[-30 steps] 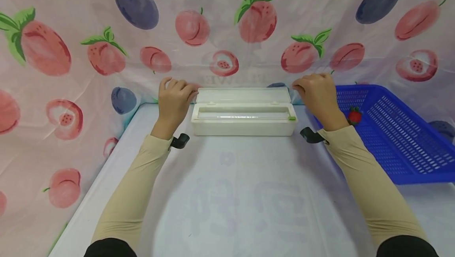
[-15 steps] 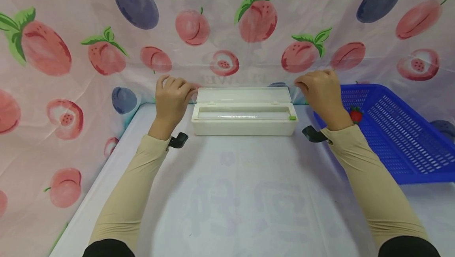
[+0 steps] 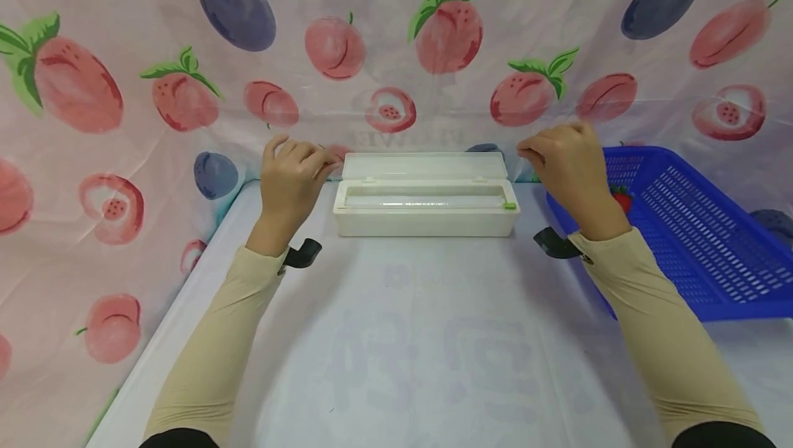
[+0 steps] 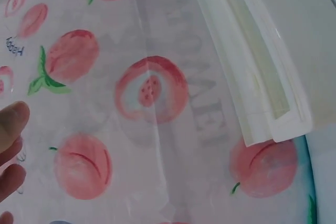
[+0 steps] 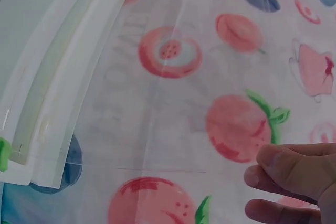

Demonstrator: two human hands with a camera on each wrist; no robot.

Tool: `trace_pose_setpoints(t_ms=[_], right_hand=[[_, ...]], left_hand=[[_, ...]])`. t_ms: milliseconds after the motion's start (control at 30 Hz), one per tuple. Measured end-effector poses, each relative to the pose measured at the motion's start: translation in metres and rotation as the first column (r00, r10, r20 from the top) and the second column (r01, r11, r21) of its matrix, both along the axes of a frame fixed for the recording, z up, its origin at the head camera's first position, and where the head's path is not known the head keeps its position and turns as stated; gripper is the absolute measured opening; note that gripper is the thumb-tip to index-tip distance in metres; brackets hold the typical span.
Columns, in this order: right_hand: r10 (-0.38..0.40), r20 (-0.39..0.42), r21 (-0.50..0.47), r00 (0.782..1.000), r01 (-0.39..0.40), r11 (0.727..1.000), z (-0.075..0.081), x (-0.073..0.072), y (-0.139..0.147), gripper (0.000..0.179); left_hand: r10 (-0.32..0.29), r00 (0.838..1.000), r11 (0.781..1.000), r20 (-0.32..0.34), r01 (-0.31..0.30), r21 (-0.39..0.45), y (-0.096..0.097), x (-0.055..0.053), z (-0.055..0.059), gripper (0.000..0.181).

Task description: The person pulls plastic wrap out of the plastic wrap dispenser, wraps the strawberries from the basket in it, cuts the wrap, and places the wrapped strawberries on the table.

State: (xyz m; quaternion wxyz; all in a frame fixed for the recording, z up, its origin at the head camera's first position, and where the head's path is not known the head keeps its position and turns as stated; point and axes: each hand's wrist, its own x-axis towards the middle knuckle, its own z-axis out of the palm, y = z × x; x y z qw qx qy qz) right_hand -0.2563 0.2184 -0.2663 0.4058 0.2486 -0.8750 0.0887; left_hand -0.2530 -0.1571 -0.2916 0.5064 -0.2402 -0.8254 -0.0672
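A white plastic-wrap dispenser box (image 3: 427,223) stands at the table's back edge, its lid (image 3: 424,166) tipped back. A shiny clear strip shows in its window, and a green cutter slider (image 3: 509,206) sits at the right end. Beyond the box's left end, my left hand (image 3: 291,183) is raised with thumb and fingertips together. My right hand (image 3: 570,176) mirrors it off the right end, thumb against forefinger. Both appear to pinch nearly invisible plastic wrap; a faint straight film edge (image 5: 163,170) runs from the box toward the right fingers in the right wrist view.
A blue plastic basket (image 3: 712,241) is at the right, partly behind my right forearm, with a red strawberry (image 3: 621,198) inside. A fruit-printed sheet (image 3: 396,14) hangs behind the white table (image 3: 427,338) and down its left side.
Both hands have drifted slightly apart and outward, the left to the left, the right to the right. Their fingers keep the same pinch. The box and lid have not moved.
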Motion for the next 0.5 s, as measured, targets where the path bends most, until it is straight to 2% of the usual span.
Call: trace_pose_setpoints(t_ms=[133, 233, 300, 367, 433, 500], right_hand=[[0.041, 0.036, 0.048, 0.999, -0.042, 0.998, -0.001, 0.02, 0.003, 0.008], [0.1, 0.071, 0.109, 0.992, -0.107, 0.988, -0.002, 0.035, 0.005, 0.011], [0.162, 0.103, 0.161, 0.982, -0.177, 0.971, -0.006, 0.044, 0.007, 0.014], [0.22, 0.151, 0.218, 0.964, -0.25, 0.943, -0.011, 0.052, 0.009, 0.015], [0.27, 0.206, 0.275, 0.941, -0.32, 0.906, -0.019, 0.058, 0.01, 0.016], [0.286, 0.28, 0.325, 0.917, -0.37, 0.87, -0.028, 0.063, 0.011, 0.016]], left_hand=[[-0.095, 0.993, 0.994, 0.065, 0.099, -0.048, -0.009, 0.019, -0.002, 0.011], [-0.192, 0.972, 0.973, 0.138, 0.207, -0.1, -0.016, 0.033, -0.006, 0.011], [-0.251, 0.946, 0.95, 0.204, 0.282, -0.136, -0.019, 0.041, -0.011, 0.013], [-0.282, 0.913, 0.925, 0.295, 0.341, -0.168, -0.022, 0.049, -0.016, 0.014], [-0.277, 0.875, 0.906, 0.398, 0.376, -0.197, -0.023, 0.055, -0.022, 0.015], [-0.241, 0.837, 0.891, 0.492, 0.392, -0.23, -0.022, 0.059, -0.03, 0.014]])
